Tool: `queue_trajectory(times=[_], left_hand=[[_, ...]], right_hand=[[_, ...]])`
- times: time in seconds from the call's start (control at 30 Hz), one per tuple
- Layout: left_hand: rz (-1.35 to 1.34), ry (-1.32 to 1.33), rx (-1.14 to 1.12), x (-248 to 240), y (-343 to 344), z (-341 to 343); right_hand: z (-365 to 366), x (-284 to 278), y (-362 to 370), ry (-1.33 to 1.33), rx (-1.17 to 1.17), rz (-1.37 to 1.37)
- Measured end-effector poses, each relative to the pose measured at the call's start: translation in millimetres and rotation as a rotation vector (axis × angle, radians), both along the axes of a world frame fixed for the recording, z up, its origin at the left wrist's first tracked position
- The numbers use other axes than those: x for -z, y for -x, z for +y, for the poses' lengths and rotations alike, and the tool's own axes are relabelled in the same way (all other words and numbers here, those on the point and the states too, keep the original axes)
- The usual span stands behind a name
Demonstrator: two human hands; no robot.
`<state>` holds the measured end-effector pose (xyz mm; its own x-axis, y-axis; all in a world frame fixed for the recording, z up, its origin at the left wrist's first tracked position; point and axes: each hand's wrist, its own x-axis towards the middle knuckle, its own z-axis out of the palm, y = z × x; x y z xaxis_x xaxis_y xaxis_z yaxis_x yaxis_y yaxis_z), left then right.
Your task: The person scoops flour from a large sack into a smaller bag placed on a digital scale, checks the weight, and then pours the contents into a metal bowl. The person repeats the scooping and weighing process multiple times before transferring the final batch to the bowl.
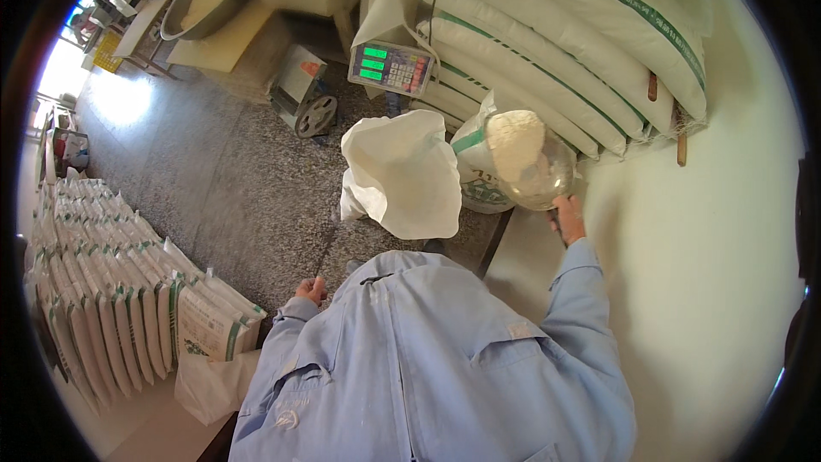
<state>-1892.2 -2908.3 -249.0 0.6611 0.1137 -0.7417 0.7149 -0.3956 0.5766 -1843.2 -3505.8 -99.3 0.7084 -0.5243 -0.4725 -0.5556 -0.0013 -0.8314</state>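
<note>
Clear scoop [550, 185], heaped with pale powder [516, 140]: lies just right of open white bag [409, 180], slants away and leftward from nearer right hand [569, 220], closed on it, with half-curled, seemingly empty left hand [311, 291] near-left of that bag.

You are wearing a light blue work jacket [479, 376] of smooth-looking cloth, creased across the front and dotted with a few pale specks. Down its middle runs your long zipper [402, 368], with a dark strip [376, 279] near the top. On your chest sit a left pocket flap [301, 378] and a right pocket flap [510, 340], the right one bearing a small pale patch [519, 329]. Below the left flap you have a pale stitched-looking emblem [286, 419]. Your long left sleeve [280, 344] and right sleeve [581, 299] match the jacket.
</note>
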Motion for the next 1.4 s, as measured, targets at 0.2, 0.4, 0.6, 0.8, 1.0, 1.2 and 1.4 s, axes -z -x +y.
queue_trajectory(times=[0.2,0.4,0.6,0.8,1.0,1.2,1.4], left_hand=[[0.005,0.065,0.021,-2.9,-2.5,-12.4],[0.023,0.026,-0.096,-8.8,13.1,-26.2],[0.014,-0.227,0.506,-1.0,1.5,-26.4],[-0.012,-0.121,-0.077,-11.0,-3.7,-47.6],[-0.065,-0.203,-0.076,-1.9,-6.0,-41.1],[-0.148,0.007,-0.434,0.8,-12.2,-5.5],[-0.346,-0.46,-0.282,-71.4,-69.9,51.0]], right_hand=[[-72.7,-26.1,-27.3,0.454,-0.13,0.225],[-86.9,-4.2,-88.5,1.001,-0.409,0.432],[-42.1,49.4,-129.8,1.075,-0.663,0.136],[58.3,84.0,-116.1,0.819,-0.631,-0.135],[112.2,119.2,-99.4,0.678,-0.754,0.037],[101.6,170.3,-85.0,0.499,-0.679,0.269],[83.0,146.0,-111.7,0.262,-0.8,0.333]])
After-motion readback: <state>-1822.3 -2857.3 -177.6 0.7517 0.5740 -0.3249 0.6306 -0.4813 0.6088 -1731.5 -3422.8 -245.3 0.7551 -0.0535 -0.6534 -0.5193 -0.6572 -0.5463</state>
